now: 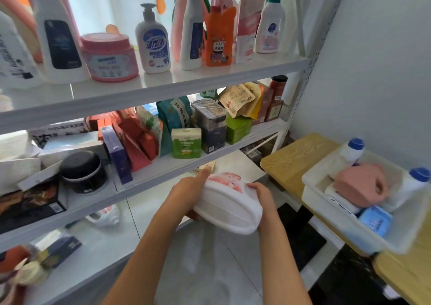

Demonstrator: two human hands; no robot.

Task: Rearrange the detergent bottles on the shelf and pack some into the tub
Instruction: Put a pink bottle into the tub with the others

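Observation:
I hold a large white detergent bottle (229, 208) with a pink label on its side, tilted, in front of the lower shelves. My left hand (190, 188) grips its left side with fingers curled over the top. At the bottle's right end, my right hand (264, 196) wraps around it. On the right, the white tub (345, 220) sits on a wooden table (291, 155). It holds a pink bottle (360, 184), two white bottles with blue caps (353, 151) and a blue pack (375, 220). The top shelf (186, 80) carries several detergent bottles, among them a pump bottle (154, 41).
The middle shelf (163, 168) holds boxes, pouches and a dark round jar (82, 171). Another white bottle (106, 216) lies on the lower shelf. More packets crowd the bottom left. A white wall stands behind the tub. Tiled floor shows below my arms.

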